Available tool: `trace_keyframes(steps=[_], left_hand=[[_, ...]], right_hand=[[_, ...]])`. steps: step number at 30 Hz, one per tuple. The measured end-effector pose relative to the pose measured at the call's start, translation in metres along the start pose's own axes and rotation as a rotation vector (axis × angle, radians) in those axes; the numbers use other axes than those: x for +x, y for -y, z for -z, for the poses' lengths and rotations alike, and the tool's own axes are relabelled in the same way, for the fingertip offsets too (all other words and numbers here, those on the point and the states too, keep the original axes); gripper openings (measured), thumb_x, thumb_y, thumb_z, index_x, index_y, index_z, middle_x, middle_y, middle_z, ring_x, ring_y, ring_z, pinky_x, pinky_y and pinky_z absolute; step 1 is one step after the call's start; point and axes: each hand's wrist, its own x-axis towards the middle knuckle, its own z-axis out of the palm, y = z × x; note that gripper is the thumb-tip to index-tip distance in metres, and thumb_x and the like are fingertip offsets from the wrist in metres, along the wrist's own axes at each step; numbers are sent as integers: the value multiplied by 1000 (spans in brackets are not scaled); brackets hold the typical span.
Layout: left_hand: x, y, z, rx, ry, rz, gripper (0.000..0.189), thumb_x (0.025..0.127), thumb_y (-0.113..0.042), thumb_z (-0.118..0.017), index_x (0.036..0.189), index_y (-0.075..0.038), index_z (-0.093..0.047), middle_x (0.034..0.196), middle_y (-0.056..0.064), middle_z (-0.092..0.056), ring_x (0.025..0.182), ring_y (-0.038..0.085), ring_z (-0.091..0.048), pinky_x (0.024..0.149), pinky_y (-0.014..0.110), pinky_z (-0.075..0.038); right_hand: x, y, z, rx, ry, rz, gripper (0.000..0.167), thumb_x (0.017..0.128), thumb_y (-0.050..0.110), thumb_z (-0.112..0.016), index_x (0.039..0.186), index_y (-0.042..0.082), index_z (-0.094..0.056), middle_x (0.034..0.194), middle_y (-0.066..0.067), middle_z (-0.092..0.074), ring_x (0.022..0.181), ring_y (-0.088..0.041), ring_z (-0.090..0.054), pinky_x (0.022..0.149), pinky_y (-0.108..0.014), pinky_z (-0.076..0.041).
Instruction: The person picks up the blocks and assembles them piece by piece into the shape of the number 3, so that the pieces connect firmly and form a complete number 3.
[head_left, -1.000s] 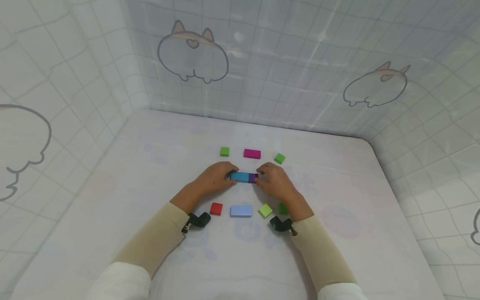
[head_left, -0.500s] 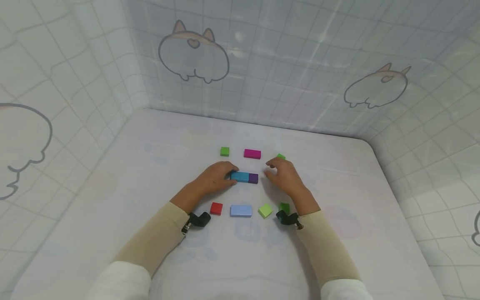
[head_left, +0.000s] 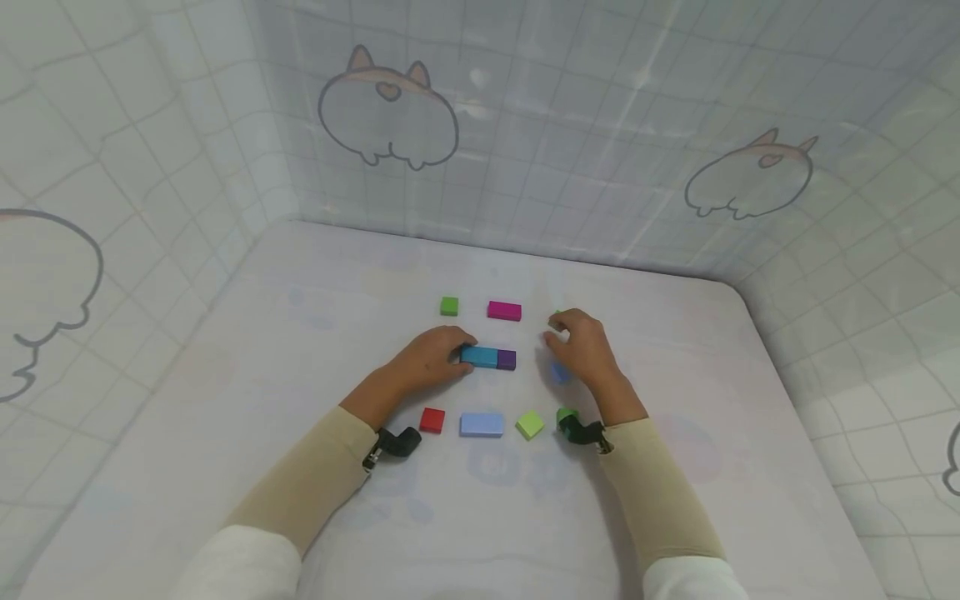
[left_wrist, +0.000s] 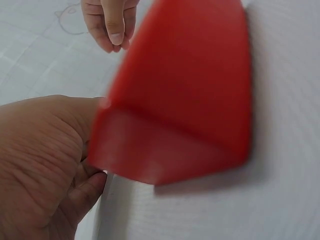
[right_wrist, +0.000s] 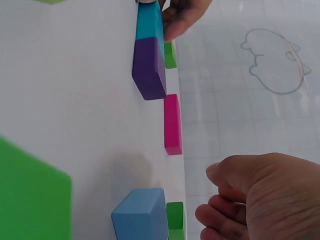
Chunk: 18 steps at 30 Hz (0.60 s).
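Observation:
My left hand (head_left: 431, 358) pinches the left end of a long teal block (head_left: 482, 357) between thumb and fingers. A small purple block (head_left: 506, 360) lies end to end with the teal one, touching it. To the right, my right hand (head_left: 585, 346) hovers with fingers loosely bent and nothing between them. Below its palm sits a light blue block (right_wrist: 142, 215), mostly hidden by the hand in the head view. Just beyond its fingertips is a green block (right_wrist: 175, 217), nearly covered in the head view.
Behind lie a green block (head_left: 449, 306) and a magenta block (head_left: 505, 311). Nearer the body are a red block (head_left: 432, 420), a pale blue block (head_left: 482, 425), a lime block (head_left: 530, 425) and another green block (head_left: 566, 414). Patterned walls (head_left: 525, 150) enclose the white surface.
My right hand has let go of the purple block and moved right and slightly away from the body. The light blue block now shows under it. My left hand stays on the teal block.

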Motion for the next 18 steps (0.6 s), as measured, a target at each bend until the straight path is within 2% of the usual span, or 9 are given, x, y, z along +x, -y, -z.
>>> trace_keyframes(steps=[11, 18], left_hand=[[0, -1, 0, 9, 5, 2, 49, 90, -31, -74, 135, -17, -61, 132, -1, -61, 123, 18, -54, 108, 40, -47], [0, 1, -3, 15, -3, -2, 49, 90, -30, -74, 135, -17, -61, 132, 0, -61, 123, 19, -53, 108, 40, -46]], right_hand=[[2, -10, 0, 8, -66, -17, 33, 91, 16, -70, 119, -2, -67, 114, -17, -66, 106, -32, -64, 95, -46, -52], [1, -16, -2, 17, -97, -63, 35, 91, 14, -68, 122, -3, -65, 117, -18, -66, 108, -32, -63, 93, -47, -53]])
